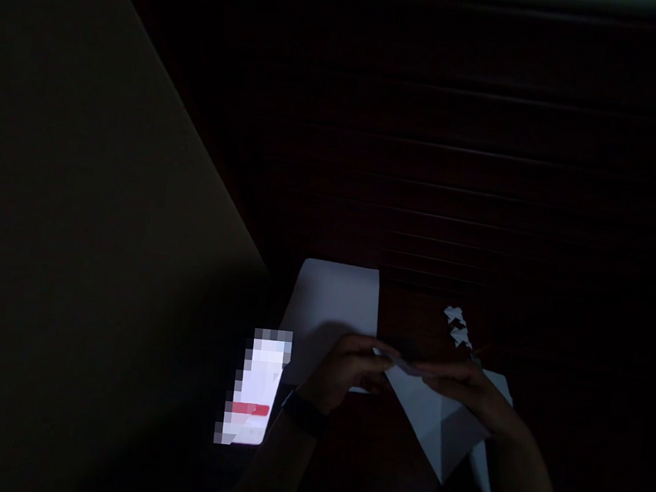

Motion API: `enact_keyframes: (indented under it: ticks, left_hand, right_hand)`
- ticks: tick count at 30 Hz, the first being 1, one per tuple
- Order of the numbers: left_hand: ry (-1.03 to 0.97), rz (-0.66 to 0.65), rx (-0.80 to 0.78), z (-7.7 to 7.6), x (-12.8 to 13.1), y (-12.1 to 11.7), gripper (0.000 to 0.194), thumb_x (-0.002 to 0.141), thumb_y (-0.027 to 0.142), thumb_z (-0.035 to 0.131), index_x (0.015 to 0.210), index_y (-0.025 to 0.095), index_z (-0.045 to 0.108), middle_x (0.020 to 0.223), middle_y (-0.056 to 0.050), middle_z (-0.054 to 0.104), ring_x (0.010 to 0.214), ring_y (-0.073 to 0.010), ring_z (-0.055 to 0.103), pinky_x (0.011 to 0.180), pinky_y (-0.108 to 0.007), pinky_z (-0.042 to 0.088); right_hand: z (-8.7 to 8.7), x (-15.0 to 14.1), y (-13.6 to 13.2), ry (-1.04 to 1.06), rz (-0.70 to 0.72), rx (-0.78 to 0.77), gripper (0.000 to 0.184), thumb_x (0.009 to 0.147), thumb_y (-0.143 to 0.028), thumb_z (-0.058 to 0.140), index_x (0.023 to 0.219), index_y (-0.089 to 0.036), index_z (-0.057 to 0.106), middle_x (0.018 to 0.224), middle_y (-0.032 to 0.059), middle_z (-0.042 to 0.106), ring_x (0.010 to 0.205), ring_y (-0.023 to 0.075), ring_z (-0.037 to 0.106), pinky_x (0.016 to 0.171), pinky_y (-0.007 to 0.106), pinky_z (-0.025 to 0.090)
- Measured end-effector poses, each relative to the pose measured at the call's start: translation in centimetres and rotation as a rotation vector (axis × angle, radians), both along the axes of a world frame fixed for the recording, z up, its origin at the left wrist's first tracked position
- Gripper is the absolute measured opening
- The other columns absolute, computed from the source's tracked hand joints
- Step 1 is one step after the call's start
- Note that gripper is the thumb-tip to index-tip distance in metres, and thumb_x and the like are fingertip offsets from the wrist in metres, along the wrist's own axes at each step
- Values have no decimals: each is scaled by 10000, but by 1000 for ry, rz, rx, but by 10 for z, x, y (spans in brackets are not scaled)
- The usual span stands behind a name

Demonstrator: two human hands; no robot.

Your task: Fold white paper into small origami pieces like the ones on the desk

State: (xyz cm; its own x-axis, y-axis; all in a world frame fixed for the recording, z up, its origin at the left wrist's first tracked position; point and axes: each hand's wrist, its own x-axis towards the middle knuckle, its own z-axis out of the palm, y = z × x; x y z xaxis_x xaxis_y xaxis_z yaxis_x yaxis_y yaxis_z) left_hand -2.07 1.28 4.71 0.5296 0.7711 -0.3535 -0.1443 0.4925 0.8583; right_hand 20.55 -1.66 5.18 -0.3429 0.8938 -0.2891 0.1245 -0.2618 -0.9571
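Quietly lit by a glowing phone [256,386], a person works a folded paper [421,421] with both bare hands in a dim, wood-panelled corner. The paper is to the right of the phone, raised between the hands, its upper edge caught in the fingers and one pointed corner aimed down toward the desk [367,474]; a crease line runs through its lower part. The left forearm rises from the bottom of the view just right of the phone, a dark wristband [305,414] at its wrist, and the left hand [345,367] bends inward, thumb and fingers closed in a flat pinch on the paper's edge. From farther right of the phone, the right forearm slants in, the right hand [469,383] stretched toward the other, its fingers long and nearly straight, thumb beneath, pressed closed on the same edge. The fingertips of the two hands sit close together.

Just beyond the phone and to its right lies a blank white sheet [328,300], partly behind the left hand. Well to the right of the phone, past the hands, rest small folded paper shapes [456,326]; more white paper [499,382] shows behind the right forearm. A plain wall [79,176] fills the side left of the phone, and dark wooden panelling [456,173] spreads beyond it.
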Motion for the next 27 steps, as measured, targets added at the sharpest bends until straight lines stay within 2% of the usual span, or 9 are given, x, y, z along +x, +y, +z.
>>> enact_keyframes:
  ticks: [4,7,10,12,17,19,23,27]
  left_hand:
    - [-48,38,-11,-2,-4,3,269,738,295,600,946,128,638,784,-99,680,643,-184,659,487,-204,426]
    - [-53,202,-24,-4,0,3,362,781,401,553,1050,159,578,857,-110,675,693,-199,664,545,-242,472]
    - [-5,347,-36,-5,10,0,447,750,466,585,1100,196,523,939,-110,659,749,-198,653,619,-291,504]
    - [36,364,-3,-5,17,-4,426,708,470,633,1020,188,561,929,-94,656,763,-184,640,603,-256,493]
    - [121,418,110,-12,29,-7,400,644,502,664,734,113,651,702,-61,647,648,-155,601,527,-209,441]
    - [144,456,138,-16,29,-6,391,645,491,668,703,105,660,674,-59,644,631,-157,593,524,-217,434]
    - [149,471,178,-22,27,-3,344,683,448,658,722,106,668,673,-49,646,622,-144,587,544,-223,437]
    - [148,440,205,-23,26,-2,304,678,411,674,728,112,672,680,-53,660,633,-152,602,553,-229,447]
  right_hand:
    - [-6,5,-1,-43,-19,-16,255,743,-348,651,965,-237,710,1008,61,696,977,290,602,907,431,402]
    - [-7,2,1,-72,-137,56,253,748,-351,640,962,-235,710,1037,67,685,990,291,597,912,428,402]
    - [-8,-7,5,-87,-238,133,276,788,-351,589,1021,-239,684,1085,60,665,1038,280,572,937,429,384]
    - [-9,-13,7,-93,-249,151,288,806,-347,562,1056,-247,666,1096,50,660,1033,271,576,928,428,395]
    - [-9,-25,8,-44,-240,139,283,801,-331,561,1050,-247,668,1055,49,678,954,259,616,826,400,475]
    - [-5,-27,6,-23,-251,130,312,785,-330,587,1081,-252,650,1072,49,670,932,255,623,786,382,493]
    - [1,-32,3,51,-305,78,514,750,-350,645,1239,-256,518,1060,64,671,911,258,626,741,366,499]
    - [-6,-37,4,-19,-394,55,436,748,-419,633,1107,-173,632,904,92,708,809,262,640,675,342,495]
